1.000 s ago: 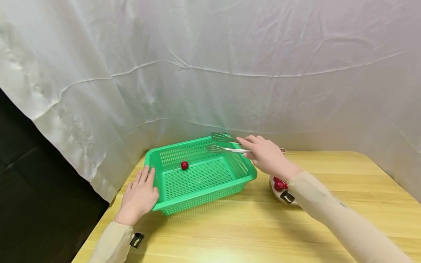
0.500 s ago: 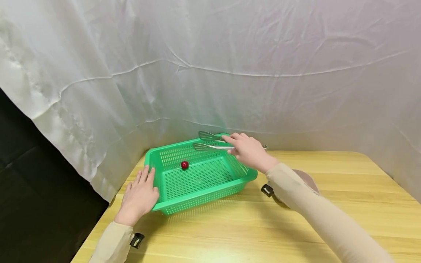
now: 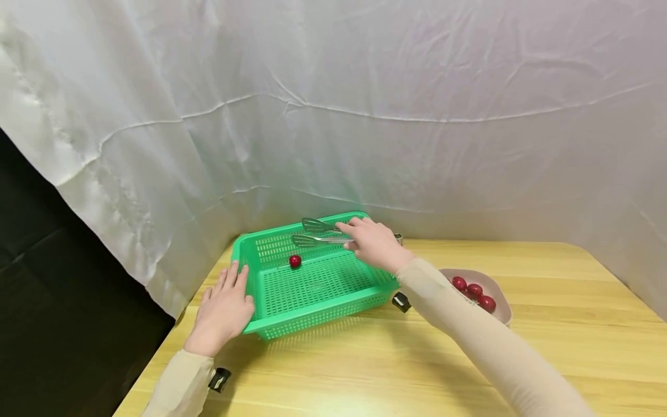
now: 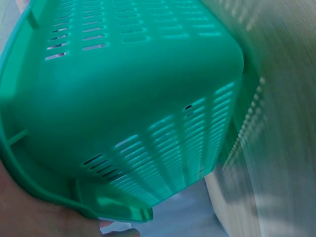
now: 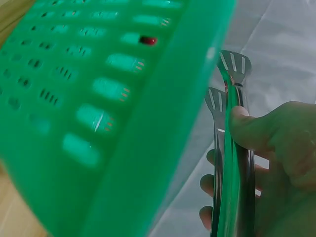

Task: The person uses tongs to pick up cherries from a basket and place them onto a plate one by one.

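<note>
My left hand [image 3: 221, 313] rests on the left rim of a green perforated plastic basket [image 3: 318, 310], fingers lying straight over the edge. Part of that hand [image 4: 44, 217] shows against the rim in the left wrist view. My right hand [image 3: 373, 243] holds metal tongs with slotted heads [image 3: 311, 241] over the back right of the basket. The tong arms [image 5: 244, 187] stand apart with nothing between the heads, and my thumb [image 5: 247, 126] presses on one arm. On the basket floor sits one small, glossy dark red ball-shaped piece [image 3: 294, 261], its exact kind unclear.
A pale pinkish bowl [image 3: 500, 295] with several red round pieces [image 3: 475, 290] stands right of the basket, partly behind my right sleeve [image 3: 469, 324]. The wooden table [image 3: 333, 376] ends at a white cloth backdrop [image 3: 365, 145].
My right hand has moved left with the tongs, bringing their heads further over the basket. The bowl shows more from behind my forearm. My left hand and the basket stay put.
</note>
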Available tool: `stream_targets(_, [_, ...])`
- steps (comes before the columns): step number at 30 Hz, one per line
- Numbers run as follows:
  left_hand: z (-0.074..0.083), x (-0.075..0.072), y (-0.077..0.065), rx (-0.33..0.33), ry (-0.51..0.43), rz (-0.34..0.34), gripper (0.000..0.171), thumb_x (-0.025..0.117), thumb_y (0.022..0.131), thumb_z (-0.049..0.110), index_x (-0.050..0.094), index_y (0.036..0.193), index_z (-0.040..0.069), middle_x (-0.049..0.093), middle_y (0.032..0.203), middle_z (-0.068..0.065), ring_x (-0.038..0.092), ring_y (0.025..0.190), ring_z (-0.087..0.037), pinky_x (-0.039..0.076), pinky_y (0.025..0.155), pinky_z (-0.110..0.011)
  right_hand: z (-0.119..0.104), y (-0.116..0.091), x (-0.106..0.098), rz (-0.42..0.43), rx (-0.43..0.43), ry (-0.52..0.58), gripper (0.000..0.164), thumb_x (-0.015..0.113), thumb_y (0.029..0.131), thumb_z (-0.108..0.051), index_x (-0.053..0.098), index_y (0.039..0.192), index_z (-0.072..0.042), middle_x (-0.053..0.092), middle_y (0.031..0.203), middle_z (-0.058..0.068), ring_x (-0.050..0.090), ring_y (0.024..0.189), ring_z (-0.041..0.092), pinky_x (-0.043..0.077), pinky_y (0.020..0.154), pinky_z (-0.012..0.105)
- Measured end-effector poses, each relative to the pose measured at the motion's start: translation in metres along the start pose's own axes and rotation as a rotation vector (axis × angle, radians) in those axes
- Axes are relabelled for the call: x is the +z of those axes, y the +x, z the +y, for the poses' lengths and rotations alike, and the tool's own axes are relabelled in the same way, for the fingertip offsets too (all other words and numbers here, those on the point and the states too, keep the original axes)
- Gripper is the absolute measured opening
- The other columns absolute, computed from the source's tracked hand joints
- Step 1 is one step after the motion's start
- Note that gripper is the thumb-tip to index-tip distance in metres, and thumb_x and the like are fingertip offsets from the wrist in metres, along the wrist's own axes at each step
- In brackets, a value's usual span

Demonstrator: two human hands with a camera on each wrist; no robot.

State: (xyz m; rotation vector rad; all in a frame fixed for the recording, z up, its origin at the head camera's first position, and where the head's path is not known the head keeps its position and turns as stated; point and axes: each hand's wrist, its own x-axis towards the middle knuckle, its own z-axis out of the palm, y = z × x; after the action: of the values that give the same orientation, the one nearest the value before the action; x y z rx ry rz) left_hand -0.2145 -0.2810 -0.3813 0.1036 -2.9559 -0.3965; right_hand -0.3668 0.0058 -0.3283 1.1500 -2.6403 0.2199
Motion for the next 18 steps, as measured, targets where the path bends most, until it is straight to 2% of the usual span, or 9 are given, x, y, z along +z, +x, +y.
stream_targets(6, [0.001, 0.0, 0.0, -0.001, -0.001, 0.003, 0.062, 0.036, 0.099, 0.018, 0.019, 0.156, 0.0, 0.007, 0.162, -0.023, 0.007, 0.145, -0.047, 0.009, 0.108, -0.071, -0.008, 0.01, 0.005, -0.087, 0.015, 0.01, 0.055, 0.061, 0.099, -0.023, 0.044, 0.15, -0.013, 0.055, 0.136, 0.009, 0.054, 0.114, 0.027, 0.051, 0.081, 0.038])
stream_targets(12, [0.004, 0.0, -0.001, 0.007, 0.004, 0.003, 0.062, 0.036, 0.098, 0.018, 0.02, 0.156, -0.001, 0.007, 0.161, -0.023, 0.008, 0.145, -0.048, 0.01, 0.108, -0.072, -0.016, 0.017, 0.013, -0.178, 0.045, 0.0, 0.055, 0.06, 0.099, -0.024, 0.043, 0.151, -0.015, 0.052, 0.14, 0.008, 0.052, 0.119, 0.028, 0.051, 0.079, 0.038])
stream_targets(18, [0.006, 0.0, -0.002, 0.007, 0.004, 0.002, 0.063, 0.034, 0.098, 0.019, 0.019, 0.156, -0.001, 0.007, 0.161, -0.024, 0.008, 0.145, -0.047, 0.01, 0.109, -0.071, -0.022, 0.023, 0.024, -0.235, 0.05, -0.004, 0.055, 0.06, 0.099, -0.025, 0.042, 0.151, -0.015, 0.051, 0.141, 0.007, 0.05, 0.125, 0.029, 0.052, 0.084, 0.04])
